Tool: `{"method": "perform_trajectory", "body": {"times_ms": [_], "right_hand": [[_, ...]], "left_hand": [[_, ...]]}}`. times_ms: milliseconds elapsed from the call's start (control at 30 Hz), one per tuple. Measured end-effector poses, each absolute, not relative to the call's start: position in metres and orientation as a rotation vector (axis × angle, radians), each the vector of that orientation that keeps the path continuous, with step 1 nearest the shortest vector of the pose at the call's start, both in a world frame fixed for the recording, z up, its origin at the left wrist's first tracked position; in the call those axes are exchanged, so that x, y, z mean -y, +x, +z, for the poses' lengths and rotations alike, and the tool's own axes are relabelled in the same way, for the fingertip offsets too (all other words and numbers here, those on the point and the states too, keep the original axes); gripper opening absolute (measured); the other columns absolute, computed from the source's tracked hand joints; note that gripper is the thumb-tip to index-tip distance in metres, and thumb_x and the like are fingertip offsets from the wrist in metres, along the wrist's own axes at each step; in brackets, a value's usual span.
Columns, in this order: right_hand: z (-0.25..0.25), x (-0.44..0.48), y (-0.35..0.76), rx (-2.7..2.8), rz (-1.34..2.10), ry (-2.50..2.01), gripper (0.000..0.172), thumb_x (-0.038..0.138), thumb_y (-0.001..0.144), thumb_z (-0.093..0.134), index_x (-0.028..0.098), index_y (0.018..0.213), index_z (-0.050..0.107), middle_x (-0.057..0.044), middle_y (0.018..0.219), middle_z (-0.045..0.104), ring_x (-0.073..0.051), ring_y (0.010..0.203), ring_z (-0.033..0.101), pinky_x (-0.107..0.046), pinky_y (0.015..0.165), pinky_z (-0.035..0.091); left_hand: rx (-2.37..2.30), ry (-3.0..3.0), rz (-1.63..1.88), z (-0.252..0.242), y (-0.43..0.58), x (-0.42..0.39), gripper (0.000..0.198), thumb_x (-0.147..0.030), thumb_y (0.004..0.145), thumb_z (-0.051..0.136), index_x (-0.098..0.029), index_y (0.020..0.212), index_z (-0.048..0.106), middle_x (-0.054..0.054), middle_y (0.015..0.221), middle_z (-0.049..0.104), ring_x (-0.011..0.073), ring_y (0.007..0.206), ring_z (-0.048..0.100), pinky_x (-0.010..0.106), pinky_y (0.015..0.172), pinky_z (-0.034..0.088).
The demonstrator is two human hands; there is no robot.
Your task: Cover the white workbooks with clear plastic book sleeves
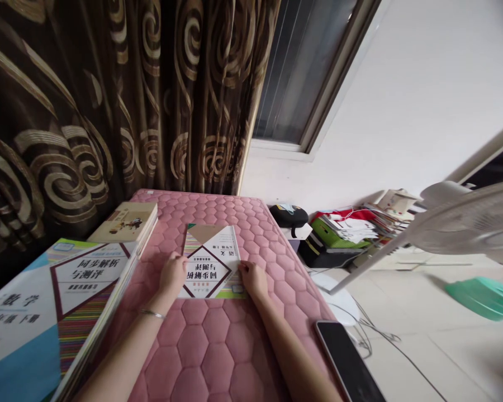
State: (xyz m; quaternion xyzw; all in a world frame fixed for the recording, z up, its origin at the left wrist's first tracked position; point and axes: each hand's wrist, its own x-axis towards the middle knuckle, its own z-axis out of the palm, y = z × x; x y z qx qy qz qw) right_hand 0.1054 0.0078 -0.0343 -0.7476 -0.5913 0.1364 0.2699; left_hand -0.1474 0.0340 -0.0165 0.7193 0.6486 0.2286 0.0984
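A workbook [212, 257] with a white cover, dark diamond outline and striped edge lies flat on the pink quilted surface [205, 340]. My left hand [174, 274] grips its left edge, with a bracelet on the wrist. At the opposite edge, my right hand [252, 279] has its fingers closed on the book's right side. To the left is a stack of larger-looking books [29, 312], the top one blue, white and striped. Just behind that stack sits another pile with a beige illustrated cover [128, 221].
A phone [349, 360] lies at the surface's right edge. Beyond are a black case [289, 215], piled papers and bags [343, 229], a standing fan [473, 218], cables and a green plastic object [482, 297] on the floor. A patterned curtain [151, 95] hangs behind.
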Motion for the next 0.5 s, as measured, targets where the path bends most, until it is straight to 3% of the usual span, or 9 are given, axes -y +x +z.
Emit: {"method": "perform_trajectory", "body": {"times_ms": [133,233,333,500], "right_hand": [[-0.029,0.005,0.1,1.712,0.236,-1.989,0.029,0.027,0.092,0.049,0.02,0.107,0.073,-0.012,0.11,0.067,-0.022,0.096,0.062,-0.029,0.08,0.045],[-0.027,0.028,0.086,1.923,0.149,-1.888,0.026,0.039,0.087,0.06,0.026,0.106,0.072,-0.01,0.117,0.063,-0.027,0.106,0.055,-0.035,0.087,0.043],[-0.028,0.049,0.066,2.061,0.177,-1.761,0.036,0.048,0.083,0.066,0.029,0.113,0.069,-0.009,0.125,0.061,-0.03,0.112,0.051,-0.041,0.091,0.041],[-0.031,0.056,0.05,2.111,0.191,-1.713,0.029,0.044,0.09,0.06,0.029,0.113,0.069,-0.009,0.124,0.062,-0.029,0.114,0.051,-0.042,0.093,0.039]], "left_hand": [[-1.619,2.452,0.564,-0.016,-0.129,0.009,0.029,-0.012,0.087,0.048,-0.024,0.09,0.075,0.007,0.107,0.068,0.0224,0.105,0.058,0.042,0.095,0.04],[-1.532,2.5,0.551,-0.021,-0.124,0.034,0.022,-0.022,0.088,0.055,-0.028,0.099,0.073,0.006,0.11,0.067,0.0225,0.105,0.057,0.043,0.093,0.038],[-1.563,2.499,0.565,-0.025,-0.124,0.042,0.021,-0.026,0.086,0.061,-0.029,0.103,0.072,0.006,0.116,0.064,0.0233,0.109,0.056,0.043,0.093,0.037],[-1.575,2.548,0.525,-0.025,-0.124,0.039,0.018,-0.023,0.087,0.06,-0.027,0.1,0.072,0.006,0.115,0.065,0.0234,0.109,0.056,0.045,0.096,0.034]]}}
